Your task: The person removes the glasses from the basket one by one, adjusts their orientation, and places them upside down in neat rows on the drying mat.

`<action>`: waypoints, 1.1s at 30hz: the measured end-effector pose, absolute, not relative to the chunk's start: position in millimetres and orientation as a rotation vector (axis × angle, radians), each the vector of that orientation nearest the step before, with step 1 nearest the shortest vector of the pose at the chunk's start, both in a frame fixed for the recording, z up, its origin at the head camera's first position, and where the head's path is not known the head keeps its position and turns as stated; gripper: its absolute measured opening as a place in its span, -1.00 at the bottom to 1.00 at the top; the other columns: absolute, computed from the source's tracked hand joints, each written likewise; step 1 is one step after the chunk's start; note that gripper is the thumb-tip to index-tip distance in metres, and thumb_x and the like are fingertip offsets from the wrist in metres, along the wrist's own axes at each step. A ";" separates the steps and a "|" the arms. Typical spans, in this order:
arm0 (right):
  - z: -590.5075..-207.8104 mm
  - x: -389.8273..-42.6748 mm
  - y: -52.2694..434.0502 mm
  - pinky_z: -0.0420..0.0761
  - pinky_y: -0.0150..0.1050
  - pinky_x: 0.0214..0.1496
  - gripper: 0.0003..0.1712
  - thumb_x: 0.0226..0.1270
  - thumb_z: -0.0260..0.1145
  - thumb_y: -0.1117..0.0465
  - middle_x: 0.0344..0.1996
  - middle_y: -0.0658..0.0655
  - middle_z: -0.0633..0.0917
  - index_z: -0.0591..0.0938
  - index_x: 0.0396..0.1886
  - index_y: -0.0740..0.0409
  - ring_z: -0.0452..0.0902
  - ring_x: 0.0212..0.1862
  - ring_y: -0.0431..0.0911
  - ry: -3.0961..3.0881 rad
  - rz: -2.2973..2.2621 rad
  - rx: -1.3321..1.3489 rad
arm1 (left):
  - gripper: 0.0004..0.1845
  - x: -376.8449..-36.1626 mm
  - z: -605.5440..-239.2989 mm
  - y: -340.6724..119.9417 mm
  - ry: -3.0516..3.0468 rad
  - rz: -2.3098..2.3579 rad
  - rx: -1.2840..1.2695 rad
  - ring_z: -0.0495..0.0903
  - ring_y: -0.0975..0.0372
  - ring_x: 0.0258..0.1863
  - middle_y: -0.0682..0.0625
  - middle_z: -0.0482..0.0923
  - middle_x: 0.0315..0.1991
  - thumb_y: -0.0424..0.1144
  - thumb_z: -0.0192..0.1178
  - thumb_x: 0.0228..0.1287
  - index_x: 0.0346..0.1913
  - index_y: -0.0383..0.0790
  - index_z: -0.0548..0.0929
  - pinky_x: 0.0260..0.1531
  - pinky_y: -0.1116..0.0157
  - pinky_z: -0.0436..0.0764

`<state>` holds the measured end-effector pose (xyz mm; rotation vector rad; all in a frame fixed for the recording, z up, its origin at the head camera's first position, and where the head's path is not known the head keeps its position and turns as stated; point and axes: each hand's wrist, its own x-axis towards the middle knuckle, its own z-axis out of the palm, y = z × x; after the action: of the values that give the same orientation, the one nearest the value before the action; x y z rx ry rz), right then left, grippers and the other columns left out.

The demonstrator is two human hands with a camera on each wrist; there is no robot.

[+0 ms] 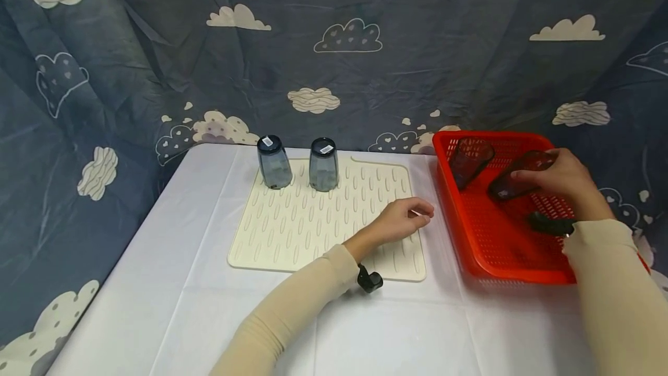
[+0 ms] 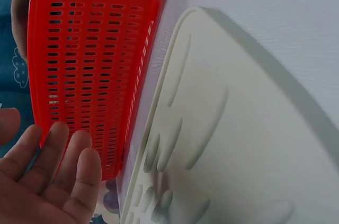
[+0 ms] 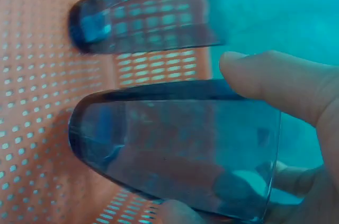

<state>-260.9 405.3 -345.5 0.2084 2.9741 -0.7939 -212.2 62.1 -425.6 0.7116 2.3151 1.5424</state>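
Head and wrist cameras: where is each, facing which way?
Head: on the head, facing forward and down over mat and red basket; left hand, right hand, sleeves show.
Left wrist: on that wrist, facing mat and basket side; left hand, right arm show.
Right wrist: on that wrist, facing into basket; right hand grips glass.
Head and right wrist share this glass.

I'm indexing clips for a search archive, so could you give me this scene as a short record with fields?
Right hand: grips a tilted glass
Left hand: holds nothing, near the mat's right edge
Basket: red, perforated; also contains another tilted glass
Mat: cream, ridged
Glasses by mat's far edge: two, upside down, left and right
Table: white cloth
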 end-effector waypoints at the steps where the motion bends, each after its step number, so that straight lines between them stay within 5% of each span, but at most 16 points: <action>1: -342.5 -256.8 405.9 0.59 0.13 -0.17 0.19 0.18 0.35 -0.33 0.20 0.62 0.37 0.15 0.40 0.53 0.38 0.09 0.42 2.955 -0.828 0.231 | -0.73 -212.2 -425.8 61.7 2.299 1.548 0.704 0.68 0.36 -0.19 -0.05 0.71 0.05 -0.27 0.15 0.40 0.08 -0.22 0.66 -0.23 0.58 0.56; 4: -333.0 -244.8 405.8 0.62 -0.01 -0.24 0.29 0.23 0.31 -0.33 0.27 0.63 0.26 -0.06 0.48 0.55 0.32 0.13 0.44 2.906 -0.916 0.267 | -0.72 -212.7 -427.2 60.4 2.245 1.624 0.659 0.70 0.33 -0.26 -0.09 0.73 0.00 -0.29 0.17 0.38 0.09 -0.27 0.66 -0.33 0.56 0.55; 9: -319.8 -230.7 400.5 0.46 -0.40 -0.47 0.25 0.27 0.32 -0.25 0.23 0.66 0.29 -0.08 0.49 0.55 0.38 0.06 0.44 2.980 -0.931 0.279 | -0.73 -213.9 -424.1 60.7 2.087 1.914 0.480 0.67 0.34 -0.38 -0.19 0.74 -0.02 -0.34 0.11 0.40 0.08 -0.33 0.63 -0.38 0.51 0.56; 18: -291.3 -197.9 376.0 0.50 -0.44 -0.56 0.21 0.27 0.38 -0.11 0.33 0.62 0.24 -0.14 0.55 0.38 0.35 0.00 0.37 3.074 -1.032 0.308 | -0.75 -209.4 -411.0 58.7 1.875 2.102 0.327 0.61 0.40 -0.41 -0.26 0.70 0.03 -0.34 0.08 0.44 0.09 -0.33 0.60 -0.38 0.50 0.58; 22: -281.0 -183.9 355.6 0.64 0.07 -0.11 0.20 0.27 0.38 -0.11 0.40 0.60 0.20 -0.13 0.58 0.32 0.23 0.16 0.45 3.118 -0.979 0.258 | -0.74 -205.0 -404.3 54.8 1.758 2.169 0.278 0.63 0.37 -0.43 -0.31 0.68 0.04 -0.33 0.07 0.45 0.09 -0.36 0.59 -0.39 0.48 0.60; 25: -274.6 -172.5 338.7 0.28 0.50 0.15 0.19 0.28 0.38 -0.10 0.44 0.58 0.18 -0.13 0.59 0.27 0.18 0.25 0.47 3.138 -0.958 0.204 | -0.71 -199.7 -395.6 51.6 1.664 2.181 0.281 0.65 0.35 -0.42 -0.33 0.64 0.08 -0.31 0.05 0.46 0.11 -0.38 0.56 -0.38 0.46 0.61; 27: -271.7 -166.6 328.5 0.47 0.23 0.18 0.18 0.25 0.42 -0.08 0.42 0.55 0.23 -0.10 0.59 0.21 0.29 0.22 0.35 3.151 -0.964 0.160 | -0.70 -195.5 -389.2 48.6 1.636 2.160 0.310 0.65 0.35 -0.40 -0.34 0.61 0.12 -0.29 0.04 0.47 0.13 -0.39 0.54 -0.36 0.45 0.61; 29: -269.4 -162.3 319.0 0.58 -0.24 0.07 0.18 0.22 0.45 -0.07 0.40 0.51 0.29 -0.06 0.60 0.15 0.41 0.10 0.03 3.154 -0.980 0.123 | -0.68 -191.6 -384.0 44.4 1.618 2.139 0.329 0.65 0.34 -0.39 -0.35 0.59 0.15 -0.28 0.03 0.48 0.15 -0.40 0.52 -0.35 0.44 0.62; 31: -267.9 -158.6 310.8 0.43 -0.62 -0.19 0.18 0.18 0.49 -0.06 0.36 0.49 0.35 -0.02 0.59 0.11 0.37 -0.05 -0.26 3.159 -0.997 0.072 | -0.67 -189.1 -381.4 39.1 1.605 2.116 0.338 0.66 0.34 -0.38 -0.34 0.57 0.17 -0.27 0.01 0.49 0.17 -0.40 0.50 -0.33 0.44 0.62; 33: -267.6 -155.3 304.2 0.27 -0.77 -0.36 0.16 0.14 0.52 -0.04 0.32 0.46 0.39 0.03 0.58 0.08 0.24 -0.16 -0.47 3.155 -1.015 0.024 | -0.66 -187.3 -380.7 33.3 1.599 2.102 0.339 0.66 0.34 -0.37 -0.34 0.57 0.18 -0.26 0.01 0.49 0.17 -0.40 0.50 -0.32 0.44 0.62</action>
<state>-155.3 304.2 -267.6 0.0235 3.1553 -1.0153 -187.3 33.3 -380.7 0.3394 1.5985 2.1020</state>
